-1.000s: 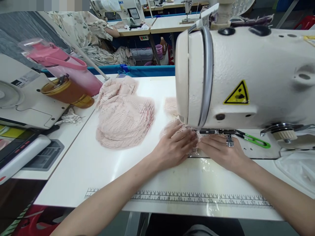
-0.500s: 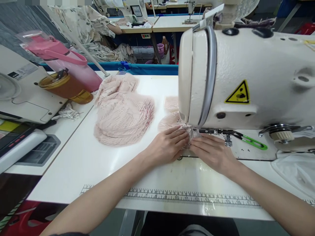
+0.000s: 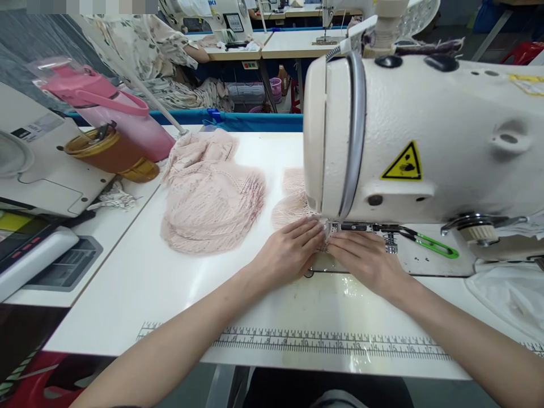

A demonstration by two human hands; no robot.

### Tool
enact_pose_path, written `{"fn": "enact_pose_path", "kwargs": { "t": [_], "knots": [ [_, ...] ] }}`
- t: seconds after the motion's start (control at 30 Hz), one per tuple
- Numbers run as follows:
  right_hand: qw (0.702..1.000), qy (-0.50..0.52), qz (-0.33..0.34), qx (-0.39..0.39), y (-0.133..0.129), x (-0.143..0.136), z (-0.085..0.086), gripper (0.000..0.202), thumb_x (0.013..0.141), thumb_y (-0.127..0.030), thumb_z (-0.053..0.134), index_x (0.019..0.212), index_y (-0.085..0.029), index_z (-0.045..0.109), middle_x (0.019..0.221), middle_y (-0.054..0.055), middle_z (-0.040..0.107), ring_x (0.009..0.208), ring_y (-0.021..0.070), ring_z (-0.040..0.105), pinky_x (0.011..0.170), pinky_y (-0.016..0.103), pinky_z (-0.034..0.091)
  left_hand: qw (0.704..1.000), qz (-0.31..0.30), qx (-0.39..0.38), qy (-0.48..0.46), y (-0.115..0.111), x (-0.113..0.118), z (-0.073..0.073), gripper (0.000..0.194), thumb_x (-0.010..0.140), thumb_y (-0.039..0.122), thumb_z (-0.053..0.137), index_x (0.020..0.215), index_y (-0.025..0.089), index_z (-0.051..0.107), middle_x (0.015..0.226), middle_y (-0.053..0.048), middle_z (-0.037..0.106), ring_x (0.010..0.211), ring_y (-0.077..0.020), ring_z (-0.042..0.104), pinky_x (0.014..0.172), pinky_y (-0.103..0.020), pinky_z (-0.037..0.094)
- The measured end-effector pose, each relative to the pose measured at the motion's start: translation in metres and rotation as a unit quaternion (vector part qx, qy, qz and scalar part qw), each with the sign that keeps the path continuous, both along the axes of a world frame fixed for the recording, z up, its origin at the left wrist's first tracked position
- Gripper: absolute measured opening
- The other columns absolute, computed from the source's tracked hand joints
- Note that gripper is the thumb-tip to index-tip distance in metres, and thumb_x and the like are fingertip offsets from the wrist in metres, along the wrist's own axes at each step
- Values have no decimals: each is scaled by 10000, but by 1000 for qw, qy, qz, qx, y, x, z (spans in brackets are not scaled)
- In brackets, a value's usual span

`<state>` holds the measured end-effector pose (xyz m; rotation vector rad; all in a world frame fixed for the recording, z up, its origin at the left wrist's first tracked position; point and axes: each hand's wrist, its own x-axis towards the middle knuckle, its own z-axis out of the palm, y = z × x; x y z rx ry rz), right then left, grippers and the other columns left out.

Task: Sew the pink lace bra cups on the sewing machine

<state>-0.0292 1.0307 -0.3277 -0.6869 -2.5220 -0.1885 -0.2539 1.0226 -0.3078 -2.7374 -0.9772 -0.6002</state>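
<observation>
At the needle area of a white sewing machine (image 3: 395, 136), a pale pink lace piece (image 3: 291, 211) lies partly hidden behind the machine head and my hands. My left hand (image 3: 293, 249) rests on this lace, fingers stretched out and flat, tips close to the presser foot. Just right of it, my right hand (image 3: 365, 258) lies with straight fingers on the near edge of the lace, beside the black metal part at the foot. Both thumbs are mostly hidden. A larger heap of the same pink lace (image 3: 212, 207) sits on the table left of my hands.
A green-handled tool (image 3: 436, 245) lies on the machine bed. On the left stand a pink bottle (image 3: 114, 113), a brown cup (image 3: 106, 150) and another machine (image 3: 38, 153). A ruler strip (image 3: 306, 343) runs along the table's front. A person in a patterned garment (image 3: 140, 51) sits beyond.
The view has shifted slightly, so the machine head appears a little farther left and lower. My hands stay at almost the same spot on the lace by the presser foot.
</observation>
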Motion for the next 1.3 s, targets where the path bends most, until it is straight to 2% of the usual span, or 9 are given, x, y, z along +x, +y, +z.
{"fn": "enact_pose_path", "kwargs": {
  "t": [0.2,0.3,0.4,0.47,0.53,0.7,0.9,1.1,1.3],
  "knots": [
    [999,-12,-20,-40,3,3,0,335,909,-11,460,1083,-200,674,1105,42,713,1041,163,648,895,312,545,1000,17,-3,18,-3,2,-3,351,945,152,400,1164,35,648,1201,-155,668,1166,-263,620,1056,-420,488],
    [998,-24,-36,-46,2,4,3,364,901,-15,448,1087,-221,684,1084,25,718,976,154,662,796,277,552,999,29,-22,36,-5,3,-3,360,956,171,399,1212,54,624,1239,-148,649,1210,-268,589,1069,-445,468],
    [995,-15,-94,-11,-3,3,6,354,884,-6,448,1004,-226,699,1069,-8,724,867,139,669,654,262,504,997,38,-29,59,-8,5,-2,370,968,199,405,1257,76,601,1264,-148,634,1226,-282,574,1070,-467,456],
    [991,-4,-136,7,-5,2,6,320,881,-20,468,975,-223,697,1082,-19,722,817,142,662,629,282,470,996,40,-23,72,-9,5,-2,379,975,222,413,1288,94,583,1267,-144,633,1219,-284,579,1065,-467,456],
    [989,9,-147,-10,-5,1,7,284,899,-64,477,962,-230,698,1039,-18,729,766,146,648,637,294,457,996,40,-17,79,-9,6,-1,383,978,243,426,1307,110,572,1260,-140,638,1216,-281,582,1067,-463,450],
    [979,67,-153,-119,2,-1,10,310,975,-220,438,861,-264,723,792,-16,712,702,141,623,685,271,484,996,40,-16,77,-10,8,-1,375,984,266,432,1282,106,594,1240,-163,643,1210,-298,583,1061,-479,439],
    [963,111,-186,-159,2,2,9,254,960,-345,494,974,-285,741,754,-7,705,670,159,621,706,282,510,994,63,-19,82,-9,10,0,370,994,286,425,1287,140,598,1240,-147,645,1197,-297,591,1066,-495,419],
    [956,109,-207,-179,2,3,3,232,954,-332,520,1036,-280,731,694,-20,683,634,156,610,673,279,508,994,74,-11,76,-7,10,0,368,984,265,418,1268,140,615,1216,-143,659,1184,-293,600,1072,-498,412],
    [960,105,-188,-179,4,4,4,294,981,-294,437,1050,-281,723,770,-10,707,690,162,629,738,304,520,996,66,21,59,-5,12,-2,335,965,238,464,1232,123,632,1250,-134,643,1167,-277,604,1074,-482,425]
  ]
}}
